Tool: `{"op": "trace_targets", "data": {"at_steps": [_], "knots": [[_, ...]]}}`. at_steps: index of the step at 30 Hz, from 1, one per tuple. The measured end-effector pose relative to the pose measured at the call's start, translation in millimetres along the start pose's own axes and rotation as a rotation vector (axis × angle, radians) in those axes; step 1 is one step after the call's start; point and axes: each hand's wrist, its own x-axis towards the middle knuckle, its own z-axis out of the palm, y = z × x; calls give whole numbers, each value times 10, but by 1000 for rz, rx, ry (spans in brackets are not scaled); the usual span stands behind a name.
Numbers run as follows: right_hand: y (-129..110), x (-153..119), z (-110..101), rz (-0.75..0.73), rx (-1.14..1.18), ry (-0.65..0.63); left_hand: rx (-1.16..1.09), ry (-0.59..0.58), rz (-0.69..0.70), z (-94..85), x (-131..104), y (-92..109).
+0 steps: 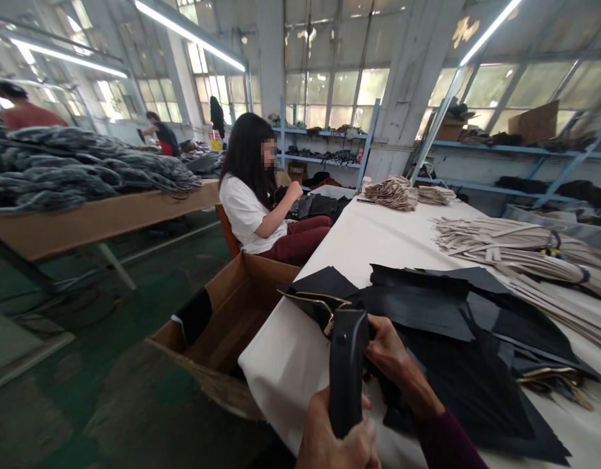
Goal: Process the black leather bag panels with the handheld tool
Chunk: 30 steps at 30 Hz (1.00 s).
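A smooth black tool stands upright in front of me, over the white table's near edge. My left hand is closed round its lower end. My right hand is closed beside the tool's upper part, with its fingertips partly hidden behind it; what they grip is hard to make out. A black piece with a gold zipper lies just beyond the tool's top. Black sheets of material are spread to the right of my right hand.
An open cardboard box stands left of the white table. A seated person is beyond it. Beige strap bundles lie at the right, and dark coils cover another table at the left.
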Motion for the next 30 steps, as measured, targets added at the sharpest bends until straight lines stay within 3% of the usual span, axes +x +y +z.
{"op": "trace_targets", "data": {"at_steps": [7,14,17,22,25,27,30], "knots": [[73,-220,-32,-16,-184,-16,-82,-114,59,30,62,4],[211,-207,-155,-12,-295,119,-99,-35,220,-29,38,78],[241,-188,-164,-77,-382,140,-120,-33,198,-32,31,101],[146,-107,-249,-264,-556,108,-127,-9,153,-22,4,82],[-7,-42,-387,-375,-687,165,-118,-16,166,-45,-40,82],[-120,-15,-480,-514,-903,209,-124,-14,159,-65,-78,91],[-206,-31,-545,-834,-1344,207,-148,-17,136,-91,-125,98]]}}
